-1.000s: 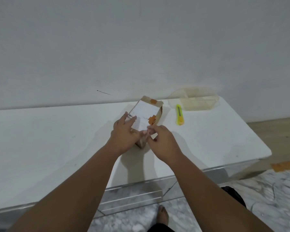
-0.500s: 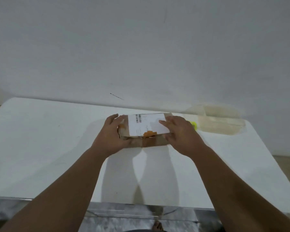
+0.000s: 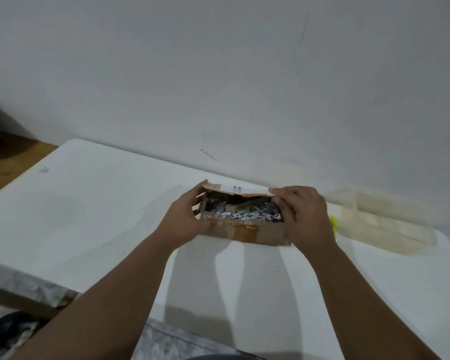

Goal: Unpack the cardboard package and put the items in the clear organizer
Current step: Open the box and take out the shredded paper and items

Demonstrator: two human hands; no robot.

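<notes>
Cardboard package point(image 3: 244, 233) on table point(image 3: 89, 203), near wall. Top flap point(image 3: 238, 188) up, box open.
My left hand point(image 3: 185, 219) wrapped round left end, thumb on front wall. Right hand point(image 3: 307, 216) clamped on right end, fingers at flap edge. Hands apart, box between them.
Inside: shredded paper filler point(image 3: 247, 216), something flat among it, can't identify.
Clear organizer point(image 3: 382, 224) near, right of box. Yellow cutter point(image 3: 333, 224) peeks out behind right hand.
My read: opening done. Nothing moved to organizer yet as far as I can tell. Left: dig items out, transfer all.
</notes>
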